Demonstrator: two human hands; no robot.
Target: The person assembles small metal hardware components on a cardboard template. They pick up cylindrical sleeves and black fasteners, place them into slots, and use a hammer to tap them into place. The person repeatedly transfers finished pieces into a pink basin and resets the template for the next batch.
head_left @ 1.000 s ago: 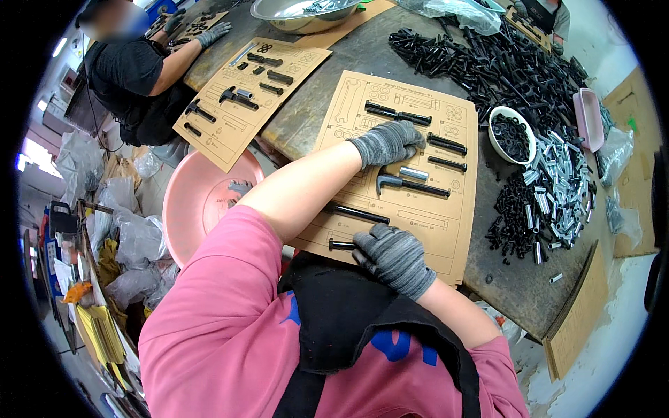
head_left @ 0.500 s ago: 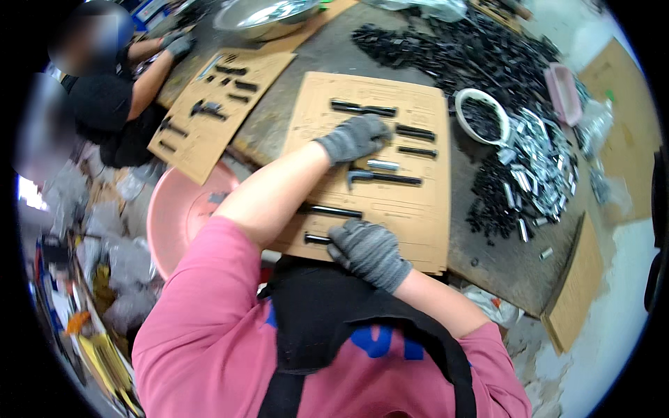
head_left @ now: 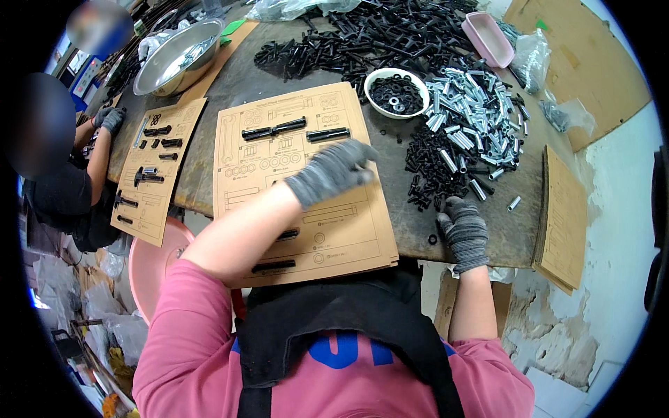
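Observation:
My left hand (head_left: 332, 173), in a grey knit glove, hovers over a cardboard sheet (head_left: 240, 191) printed with outlines of hardware. Its bent fingers look apart, with nothing visible in them. My right hand (head_left: 464, 231), gloved alike, reaches to the near edge of a heap of small black screws (head_left: 432, 166), fingers slightly bent and apart from the thumb. A long black bolt (head_left: 274, 129) and a pair of black rods (head_left: 327, 134) lie on the upper sheet. Lower down, one black bolt (head_left: 287, 235) is partly covered by my left forearm; another black bolt (head_left: 274, 265) lies near the bottom edge.
Behind the screws lie silver sleeves (head_left: 481, 115), a white bowl of black washers (head_left: 397, 94), a large heap of black bolts (head_left: 348, 42) and a pink tray (head_left: 488, 38). At left, a co-worker's gloved hands (head_left: 110, 120) are beside another filled sheet (head_left: 157, 171). A steel basin (head_left: 178, 56) stands beyond.
My right hand has left the sheet's lower part and gone right to the small screws. My left hand stays over the sheet; the silver sleeve there is now out of sight. The view has shifted right.

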